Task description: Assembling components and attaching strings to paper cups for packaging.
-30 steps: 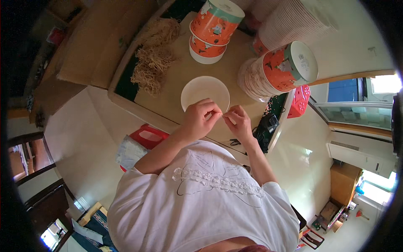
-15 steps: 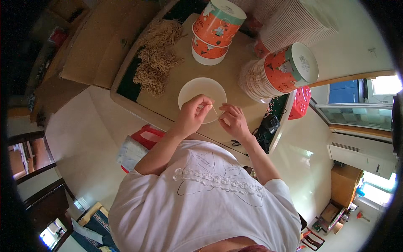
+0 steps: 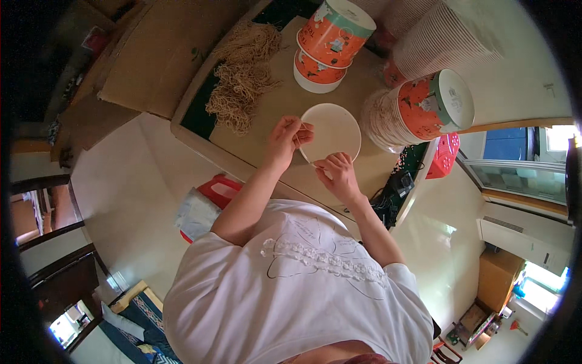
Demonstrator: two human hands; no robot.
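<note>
One thin, pale strand (image 3: 308, 159) runs between the left hand (image 3: 286, 141) and the right hand (image 3: 339, 175), by the near left edge of the white bowl (image 3: 338, 128). The left fingers pinch it tight; I cannot tell if the right ones do. This strand looks not yet done, and the big, messy brown heap (image 3: 244, 79) looks left to do.

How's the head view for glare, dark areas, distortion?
Head view: window at lower right blown out, glare on the floor; same view: black fisheye corners, surroundings stretched toward the rim, cardboard box dim; also head view: hands fairly clear, pale strand between them barely resolved.
</note>
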